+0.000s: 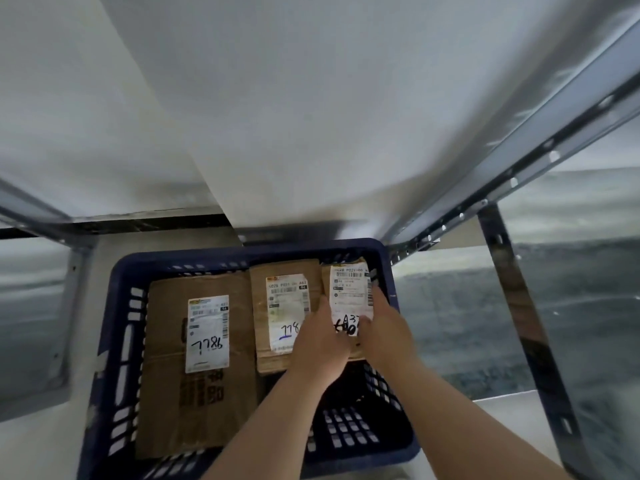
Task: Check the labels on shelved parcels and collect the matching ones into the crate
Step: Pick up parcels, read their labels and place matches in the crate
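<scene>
One parcel [350, 295] between both hands [320, 337] [382, 327]

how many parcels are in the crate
3: large parcel on the left of the crate, middle parcel at its far wall, right parcel held by the left hand and right hand. Others may hide underneath.

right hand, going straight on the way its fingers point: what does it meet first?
The right hand holds the small parcel by its right edge. Straight on, it would likely meet the far wall of the blue crate near the right corner, though depth is unclear.
</scene>
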A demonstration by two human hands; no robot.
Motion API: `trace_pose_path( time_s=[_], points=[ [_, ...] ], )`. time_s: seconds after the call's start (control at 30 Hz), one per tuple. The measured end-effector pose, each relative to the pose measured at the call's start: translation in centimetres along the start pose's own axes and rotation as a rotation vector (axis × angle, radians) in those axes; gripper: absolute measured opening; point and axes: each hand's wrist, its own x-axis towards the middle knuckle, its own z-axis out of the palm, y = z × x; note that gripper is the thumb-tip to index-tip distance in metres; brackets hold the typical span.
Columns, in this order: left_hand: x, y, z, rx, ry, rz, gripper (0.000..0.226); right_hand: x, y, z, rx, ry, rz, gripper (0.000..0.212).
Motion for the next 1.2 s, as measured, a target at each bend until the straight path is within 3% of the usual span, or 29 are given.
trace_pose_path(
  time_s=[0.13, 0.23, 0.3, 0.4, 0.47, 0.57, 0.67, 0.8, 1.07, 1.2],
  points=[
    [-0.4, -0.7, 0.9, -0.09, -0.033, -0.003, 0.055, 1.1, 0.2, 1.6, 0.076, -0.02, 0.07, 0.085],
    [0.7, -2.7, 1.0, -0.15, -0.028, -0.063, 0.052, 1.0, 0.5, 2.2, 0.077, -0.155, 0.107, 0.116],
    [1.1, -2.6, 0.2, -0.101, -0.044, -0.063, 0.043, 0.6, 0.8, 2.4, -0.002, -0.209, 0.108, 0.131],
    [1.3, -1.1, -1.3, -0.014, -0.093, -0.032, 0.048, 0.3, 1.2, 2.9, -0.083, -0.238, 0.075, 0.154],
    [1.7, -0.7, -2.0, 0.074, -0.128, -0.038, 0.045, 0.3, 1.2, 3.4, -0.134, -0.234, 0.069, 0.159],
    [2.5, -0.9, -2.7, 0.265, -0.157, -0.042, 0.035, 0.8, 1.4, 3.5, -0.159, -0.242, 0.085, 0.158],
    [2.3, -1.3, -3.5, 0.452, -0.093, 0.071, 0.034, 1.3, 1.7, 3.5, -0.167, -0.255, 0.081, 0.158],
    [1.8, -3.2, -4.5, 0.689, 0.026, 0.238, 0.055, 0.3, 1.5, 4.2, -0.268, -0.171, 0.041, 0.147],
    [1.2, -5.1, -5.1, 0.721, 0.076, 0.319, 0.072, -0.5, 1.8, 6.3, -0.493, -0.067, 0.023, 0.116],
    [1.3, -5.3, -5.3, 0.74, 0.079, 0.346, 0.072, 1.0, 2.2, 6.8, -0.541, -0.123, 0.012, 0.092]
  ],
)
